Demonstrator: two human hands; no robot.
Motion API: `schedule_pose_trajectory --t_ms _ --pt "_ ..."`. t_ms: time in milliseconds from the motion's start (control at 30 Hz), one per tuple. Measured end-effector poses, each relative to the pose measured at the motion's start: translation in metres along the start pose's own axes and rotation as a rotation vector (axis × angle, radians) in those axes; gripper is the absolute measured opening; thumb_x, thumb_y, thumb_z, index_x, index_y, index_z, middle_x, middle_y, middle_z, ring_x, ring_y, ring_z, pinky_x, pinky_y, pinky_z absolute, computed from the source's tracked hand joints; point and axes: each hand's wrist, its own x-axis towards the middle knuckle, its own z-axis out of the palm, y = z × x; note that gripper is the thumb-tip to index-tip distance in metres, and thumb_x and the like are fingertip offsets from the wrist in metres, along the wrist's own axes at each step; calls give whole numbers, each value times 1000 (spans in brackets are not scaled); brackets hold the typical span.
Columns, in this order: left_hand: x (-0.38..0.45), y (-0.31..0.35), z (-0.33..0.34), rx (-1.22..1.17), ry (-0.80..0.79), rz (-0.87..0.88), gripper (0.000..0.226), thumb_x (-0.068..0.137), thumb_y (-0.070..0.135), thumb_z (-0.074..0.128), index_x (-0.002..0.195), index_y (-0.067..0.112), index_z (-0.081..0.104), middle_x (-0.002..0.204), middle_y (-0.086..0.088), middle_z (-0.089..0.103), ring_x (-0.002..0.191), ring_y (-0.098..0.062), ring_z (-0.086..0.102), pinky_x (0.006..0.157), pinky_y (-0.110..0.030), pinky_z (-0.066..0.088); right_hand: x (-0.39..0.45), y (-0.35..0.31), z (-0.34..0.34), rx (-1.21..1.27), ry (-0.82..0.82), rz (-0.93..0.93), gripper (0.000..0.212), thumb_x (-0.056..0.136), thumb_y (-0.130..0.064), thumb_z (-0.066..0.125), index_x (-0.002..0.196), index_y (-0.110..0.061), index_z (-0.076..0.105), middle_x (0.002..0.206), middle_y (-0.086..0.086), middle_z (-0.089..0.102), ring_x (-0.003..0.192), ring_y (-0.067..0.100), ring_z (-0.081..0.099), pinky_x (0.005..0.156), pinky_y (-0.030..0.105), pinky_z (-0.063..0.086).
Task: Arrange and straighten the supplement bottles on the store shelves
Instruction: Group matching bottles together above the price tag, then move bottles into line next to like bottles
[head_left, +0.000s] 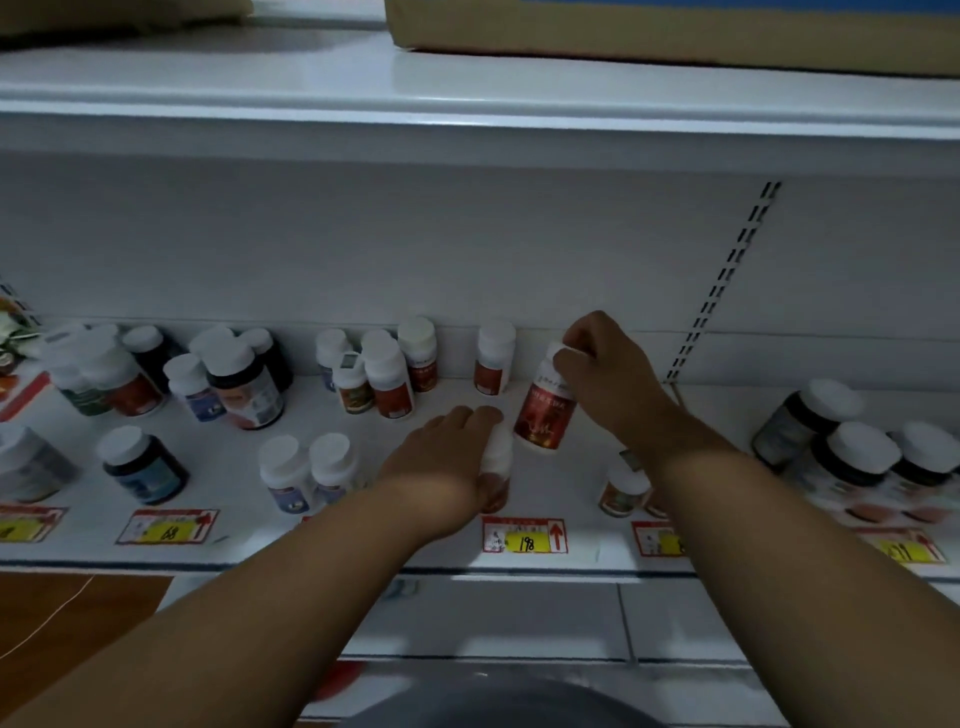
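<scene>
- Supplement bottles sit in loose clusters along the white shelf (452, 395); using the 198 price tag (524, 535) as landmark.
- Right hand (608, 374) grips the white cap of a red-label bottle (545, 410), above and just right of the 198 tag; fingers curled round the cap, bottle tilted, base at or just off the shelf, can't tell which.
- Left hand (447, 457) covers a second red bottle (496, 467) directly behind the 198 tag; fingers wrapped over its cap, holding it.
- One more red bottle (496, 358) stands upright at the back wall, straight behind the tag. Judging by this, a front-to-back red column is being built here, two of three still in hand.
- Left of the tag: cluster of four mixed bottles (379, 369) at the back, a pair of blue-label bottles (306, 473) near the front edge. Roughly grouped, not lined up.
- Far left of the tag: dark jars and white bottles (228, 379) bunched, several leaning. Looks untouched, needs straightening.
- Right of the tag: a small bottle (623, 488) partly hidden by the right forearm; farther right, dark jars (852, 457) crowded together, blurred.
- Judgement: early to mid task; only the red column is in progress, most of the shelf left.
</scene>
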Motion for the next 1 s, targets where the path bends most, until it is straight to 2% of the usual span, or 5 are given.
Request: schedule_pose_trajectory --t_ms 367,633,733,867,1000 --pt "6 -20 -5 -45 -5 67 66 86 31 63 141 30 27 135 -2 41 118 -24 44 85 -28 33 -64 -4 20 -341 -303 -95 37 72 -30 72 92 -38 43 91 -15 51 77 2 49 58 18 32" --pt "5 -22 -4 -98 18 75 63 83 41 63 135 31 31 130 2 44 113 -20 47 85 -29 37 -52 -5 24 -320 -439 -157 35 77 -41 69 100 -38 44 101 -16 51 87 -1 50 66 17 37" --pt "4 -19 -8 -68 20 82 65 80 48 63 134 30 32 126 5 44 113 -17 45 88 -29 38 -27 -8 25 -226 -366 -129 33 83 -52 63 107 -34 49 111 -12 56 96 0 55 70 17 42" --pt "4 -12 -12 26 70 91 78 75 65 58 138 29 29 129 6 43 116 -17 42 95 -31 37 32 -16 37 -370 -173 -127 33 89 -40 60 114 -21 52 116 3 54 95 17 56 73 27 40" --pt "6 1 -10 94 140 122 81 75 68 56 140 26 30 130 4 45 116 -20 43 98 -35 35 73 -24 61 -510 -228 -98 38 84 -38 66 111 -13 55 110 8 52 88 22 55 69 28 38"
